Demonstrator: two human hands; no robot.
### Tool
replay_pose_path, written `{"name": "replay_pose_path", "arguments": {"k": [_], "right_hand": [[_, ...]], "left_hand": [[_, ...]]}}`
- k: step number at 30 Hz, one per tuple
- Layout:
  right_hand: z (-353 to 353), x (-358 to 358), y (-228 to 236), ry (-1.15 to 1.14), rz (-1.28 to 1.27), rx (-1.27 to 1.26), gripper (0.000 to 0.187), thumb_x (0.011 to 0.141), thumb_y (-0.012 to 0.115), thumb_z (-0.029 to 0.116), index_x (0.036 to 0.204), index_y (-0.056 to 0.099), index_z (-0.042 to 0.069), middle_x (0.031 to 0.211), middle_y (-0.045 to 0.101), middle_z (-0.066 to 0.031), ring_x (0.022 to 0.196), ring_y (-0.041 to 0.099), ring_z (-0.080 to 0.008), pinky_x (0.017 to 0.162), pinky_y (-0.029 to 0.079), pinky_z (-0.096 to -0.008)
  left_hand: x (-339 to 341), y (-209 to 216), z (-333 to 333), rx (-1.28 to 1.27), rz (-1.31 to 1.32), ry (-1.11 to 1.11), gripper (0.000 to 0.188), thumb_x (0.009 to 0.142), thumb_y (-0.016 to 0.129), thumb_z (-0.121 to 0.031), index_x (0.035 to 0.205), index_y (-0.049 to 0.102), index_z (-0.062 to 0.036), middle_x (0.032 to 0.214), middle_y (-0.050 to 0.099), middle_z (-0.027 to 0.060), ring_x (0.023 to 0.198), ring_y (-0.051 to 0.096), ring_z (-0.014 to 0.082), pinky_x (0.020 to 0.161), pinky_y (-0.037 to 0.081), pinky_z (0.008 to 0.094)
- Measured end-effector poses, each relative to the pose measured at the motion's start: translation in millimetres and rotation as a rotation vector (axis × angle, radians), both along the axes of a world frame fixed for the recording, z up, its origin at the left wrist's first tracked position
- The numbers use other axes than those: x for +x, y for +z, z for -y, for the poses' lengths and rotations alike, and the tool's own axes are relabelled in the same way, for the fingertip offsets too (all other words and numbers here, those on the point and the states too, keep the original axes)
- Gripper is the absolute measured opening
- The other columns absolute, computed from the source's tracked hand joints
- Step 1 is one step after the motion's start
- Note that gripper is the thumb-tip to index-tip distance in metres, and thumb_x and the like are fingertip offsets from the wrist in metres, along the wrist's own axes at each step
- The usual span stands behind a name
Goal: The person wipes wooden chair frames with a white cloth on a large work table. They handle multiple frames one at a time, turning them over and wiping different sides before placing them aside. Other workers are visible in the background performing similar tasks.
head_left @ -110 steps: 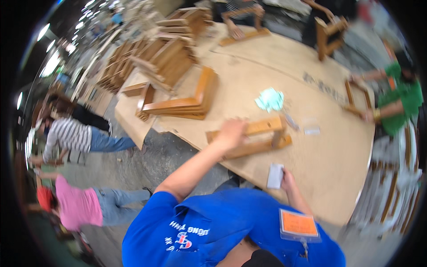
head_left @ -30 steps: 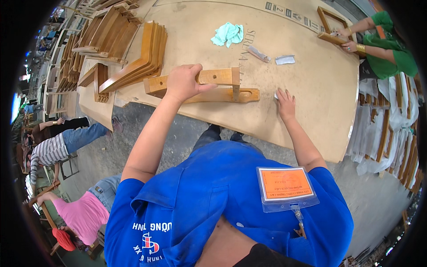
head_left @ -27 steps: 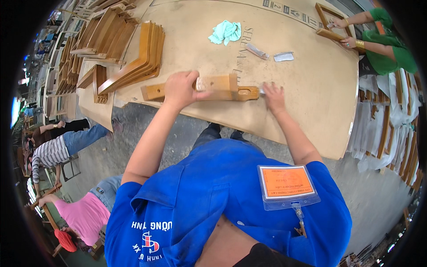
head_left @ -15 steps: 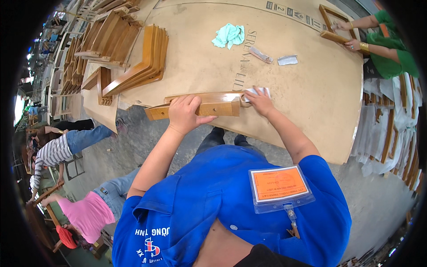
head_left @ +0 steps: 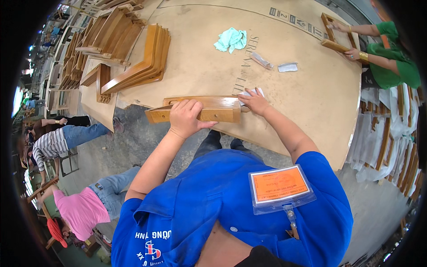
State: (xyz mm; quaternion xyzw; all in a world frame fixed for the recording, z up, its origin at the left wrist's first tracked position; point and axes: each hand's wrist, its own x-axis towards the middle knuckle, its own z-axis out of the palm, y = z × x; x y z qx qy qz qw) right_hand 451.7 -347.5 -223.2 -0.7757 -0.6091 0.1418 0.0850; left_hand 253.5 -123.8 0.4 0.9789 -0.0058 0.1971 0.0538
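Note:
A varnished brown wooden frame piece [head_left: 209, 102] lies along the near edge of the cardboard-covered table. My left hand [head_left: 186, 118] is closed round its near rail, thumb pointing right along the face. Small round holes show in that rail. At the right end of the piece, my right hand [head_left: 256, 102] presses a white folded sheet [head_left: 259, 92] against the wood, fingers reaching over it. The underside of the sheet is hidden. Farther off on the table lie a crumpled mint-green cloth [head_left: 231, 40], a narrow crumpled strip [head_left: 261, 60] and a grey folded sheet [head_left: 288, 67].
Angled wooden frames [head_left: 142, 66] stand nested at the left of the table [head_left: 311, 115], near a stack of wooden parts [head_left: 104, 35]. At far right a co-worker in green [head_left: 384, 58] handles another wooden frame [head_left: 340, 33]. Wrapped wooden parts [head_left: 382, 133] stand at right. Other people work at left.
My right hand has slid slightly left with the white sheet, onto the end of the wooden piece. My left hand keeps its hold, and the piece has barely shifted.

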Motion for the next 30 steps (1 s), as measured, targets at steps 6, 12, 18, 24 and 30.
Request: {"name": "replay_pose_path", "arguments": {"k": [6, 12, 18, 24, 30], "right_hand": [[42, 2, 12, -0.185, 0.071, -0.322, 0.053, 0.087, 0.054, 0.023, 0.139, 0.044, 0.024, 0.148, 0.034, 0.0115, 0.138, 0.028, -0.0253, 0.111, 0.023, -0.0569], [27, -20, -4, -0.166, 0.074, -0.014, 0.05, 0.09, 0.052, 0.022, 0.139, 0.044, 0.023, 0.147, 0.036, 0.0117, 0.138, 0.028, -0.0238, 0.111, 0.022, -0.0565], [100, -4, 10, -0.355, 0.045, -0.305, 0.046, 0.089, 0.053, 0.02, 0.135, 0.049, 0.022, 0.144, 0.042, 0.0058, 0.135, 0.034, -0.0253, 0.106, 0.029, -0.0575], [23, 18, 6, -0.679, -0.399, 0.303, 0.027, 0.087, 0.056, 0.023, 0.112, 0.063, 0.016, 0.111, 0.063, -0.0117, 0.102, 0.059, -0.0302, 0.089, 0.045, -0.0423], [-70, 9, 8, -0.293, -0.204, -0.042, 0.018, 0.087, 0.057, 0.023, 0.102, 0.061, 0.014, 0.096, 0.063, -0.0133, 0.097, 0.06, -0.0299, 0.082, 0.044, -0.0439]], "left_hand": [[-1, 0, 1, 0.0, 0.0, 0.008, 0.058, 0.058, 0.071, -0.063, 0.069, 0.051, -0.0105, 0.066, 0.053, 0.0046, 0.061, 0.055, 0.0249, 0.058, 0.041, 0.0353], [-4, -1, 1, 0.008, -0.028, 0.01, 0.057, 0.058, 0.071, -0.063, 0.071, 0.052, -0.0107, 0.068, 0.054, 0.0039, 0.064, 0.055, 0.0229, 0.06, 0.041, 0.0331], [-19, -4, 10, 0.03, 0.007, -0.013, 0.055, 0.06, 0.07, -0.062, 0.072, 0.052, -0.0116, 0.07, 0.054, 0.0019, 0.064, 0.053, 0.0209, 0.059, 0.04, 0.0324], [-47, -10, 24, 0.02, 0.023, -0.015, 0.052, 0.063, 0.069, -0.062, 0.074, 0.054, -0.0124, 0.073, 0.056, 0.0008, 0.065, 0.053, 0.0187, 0.059, 0.038, 0.0306], [-55, -12, 29, 0.02, 0.023, -0.005, 0.05, 0.064, 0.069, -0.061, 0.073, 0.055, -0.0131, 0.074, 0.055, -0.0004, 0.065, 0.052, 0.0167, 0.058, 0.036, 0.0295]]}}
